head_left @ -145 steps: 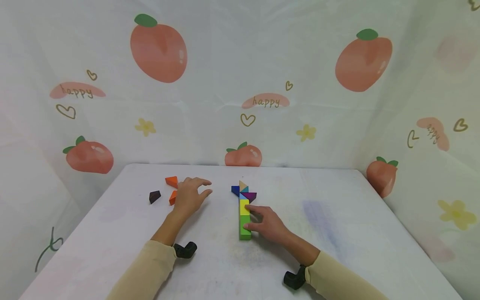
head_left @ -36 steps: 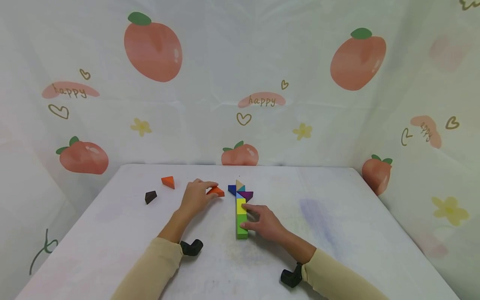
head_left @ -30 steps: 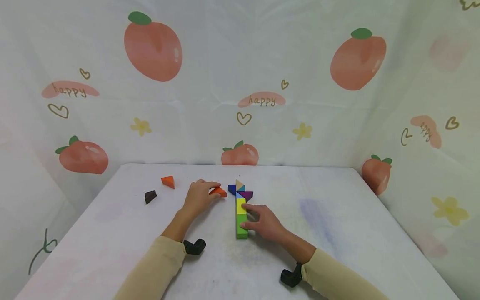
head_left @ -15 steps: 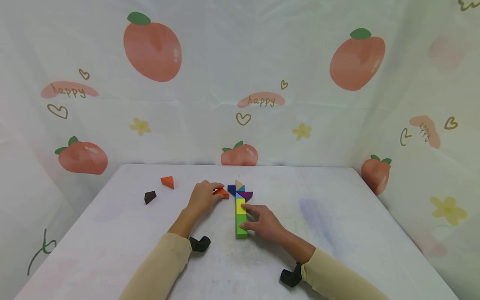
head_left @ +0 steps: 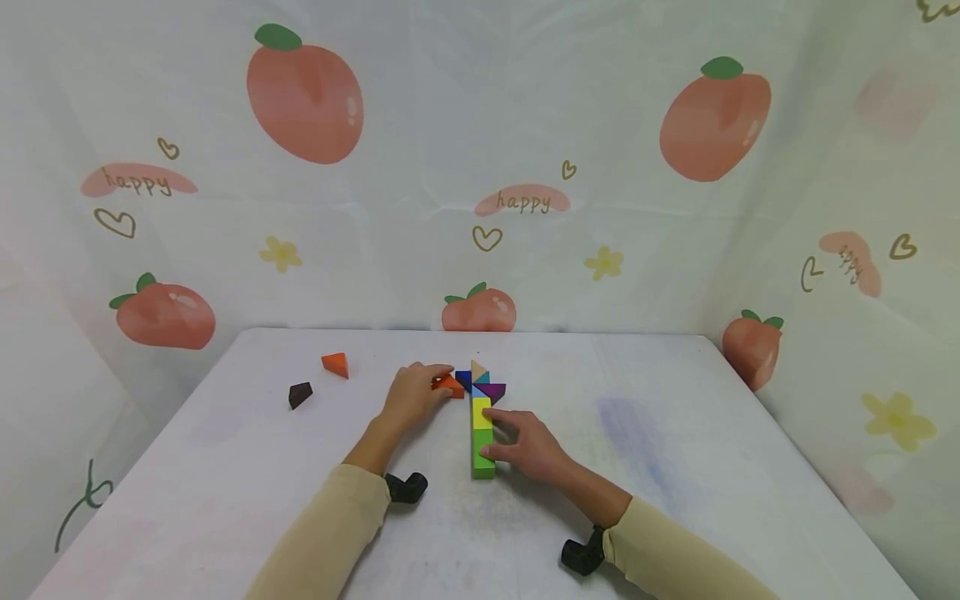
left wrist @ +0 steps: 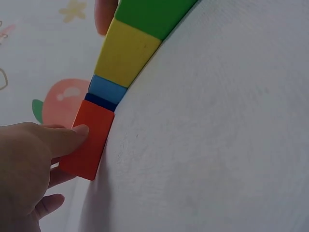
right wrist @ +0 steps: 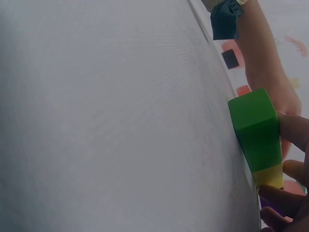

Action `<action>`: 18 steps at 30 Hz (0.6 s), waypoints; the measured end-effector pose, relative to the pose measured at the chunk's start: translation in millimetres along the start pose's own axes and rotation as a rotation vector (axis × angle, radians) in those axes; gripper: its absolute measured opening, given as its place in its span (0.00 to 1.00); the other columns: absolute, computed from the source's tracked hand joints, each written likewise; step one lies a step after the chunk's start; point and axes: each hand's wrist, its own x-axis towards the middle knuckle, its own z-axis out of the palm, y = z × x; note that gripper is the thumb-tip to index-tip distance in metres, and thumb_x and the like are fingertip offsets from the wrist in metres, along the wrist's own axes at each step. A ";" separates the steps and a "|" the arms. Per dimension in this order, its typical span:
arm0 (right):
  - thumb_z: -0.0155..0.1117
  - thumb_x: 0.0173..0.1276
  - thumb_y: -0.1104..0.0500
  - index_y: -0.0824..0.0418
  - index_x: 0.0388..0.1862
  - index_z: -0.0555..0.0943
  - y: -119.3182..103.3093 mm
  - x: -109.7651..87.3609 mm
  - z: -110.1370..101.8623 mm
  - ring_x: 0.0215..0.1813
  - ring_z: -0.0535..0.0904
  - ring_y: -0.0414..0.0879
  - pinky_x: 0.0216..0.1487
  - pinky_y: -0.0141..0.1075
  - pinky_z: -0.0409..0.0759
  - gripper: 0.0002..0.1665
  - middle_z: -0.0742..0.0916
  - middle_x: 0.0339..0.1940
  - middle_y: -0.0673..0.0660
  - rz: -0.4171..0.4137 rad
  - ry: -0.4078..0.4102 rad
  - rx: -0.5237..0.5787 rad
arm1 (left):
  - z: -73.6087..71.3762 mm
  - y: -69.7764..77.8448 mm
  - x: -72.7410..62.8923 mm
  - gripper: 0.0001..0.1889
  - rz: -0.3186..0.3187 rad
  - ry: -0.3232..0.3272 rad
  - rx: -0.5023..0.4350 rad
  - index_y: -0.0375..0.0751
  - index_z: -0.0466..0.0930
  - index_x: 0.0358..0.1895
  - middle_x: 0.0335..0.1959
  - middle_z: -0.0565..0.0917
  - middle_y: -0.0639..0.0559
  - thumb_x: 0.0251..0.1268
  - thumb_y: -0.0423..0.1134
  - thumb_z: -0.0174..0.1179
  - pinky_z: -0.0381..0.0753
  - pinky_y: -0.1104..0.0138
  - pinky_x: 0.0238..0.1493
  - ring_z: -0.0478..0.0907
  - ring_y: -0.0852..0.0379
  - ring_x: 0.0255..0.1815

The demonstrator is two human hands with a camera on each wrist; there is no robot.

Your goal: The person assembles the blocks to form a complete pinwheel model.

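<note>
My left hand pinches an orange triangular block between thumb and fingers. In the left wrist view this orange block lies close against the dark blue block. My right hand rests at the right side of the row, index finger on the yellow block and thumb on the green block. Beyond the yellow one lie a light blue block, a purple block, a teal block and a tan triangle.
A second orange block and a black block lie apart on the left of the white table. A fruit-printed cloth hangs behind and at the sides.
My left hand has taken hold of the nearer orange block and slid it rightward, up to the dark blue block. My right hand keeps its place on the row.
</note>
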 end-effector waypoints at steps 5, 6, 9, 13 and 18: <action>0.72 0.60 0.45 0.53 0.69 0.73 0.3 0.3 0.7 0.69 0.66 0.56 0.65 0.56 0.65 0.39 0.76 0.67 0.54 0.014 0.003 0.001 | 2.8 3.9 0.6 0.22 -0.027 0.005 -0.018 0.50 0.80 0.61 0.46 0.83 0.47 0.62 0.43 0.67 0.77 0.57 0.48 0.75 0.49 0.45; 0.72 0.60 0.45 0.53 0.69 0.73 0.6 0.3 0.8 0.69 0.66 0.56 0.65 0.56 0.65 0.39 0.76 0.67 0.54 0.009 0.004 -0.001 | 3.3 4.6 0.7 0.23 -0.035 0.007 -0.023 0.50 0.80 0.61 0.46 0.83 0.47 0.62 0.43 0.67 0.77 0.57 0.48 0.75 0.49 0.45; 0.72 0.60 0.46 0.53 0.69 0.73 1.5 0.5 1.2 0.69 0.66 0.56 0.66 0.56 0.65 0.39 0.76 0.67 0.54 0.005 0.009 -0.003 | 4.7 5.4 1.2 0.23 -0.051 0.015 -0.034 0.50 0.80 0.62 0.46 0.83 0.46 0.63 0.43 0.67 0.77 0.57 0.48 0.74 0.49 0.44; 0.72 0.60 0.45 0.53 0.69 0.73 2.3 0.8 1.5 0.69 0.66 0.56 0.66 0.56 0.65 0.39 0.76 0.67 0.55 0.003 0.015 -0.005 | 6.8 5.8 2.2 0.23 -0.061 0.019 -0.038 0.50 0.79 0.62 0.46 0.83 0.46 0.64 0.43 0.66 0.77 0.58 0.48 0.75 0.49 0.44; 0.72 0.60 0.45 0.53 0.69 0.73 1.2 -0.3 1.1 0.69 0.66 0.57 0.66 0.56 0.65 0.39 0.75 0.68 0.55 0.008 0.012 -0.003 | 6.6 8.1 2.4 0.22 -0.066 0.015 -0.051 0.51 0.79 0.63 0.47 0.83 0.46 0.64 0.42 0.66 0.77 0.57 0.49 0.75 0.49 0.45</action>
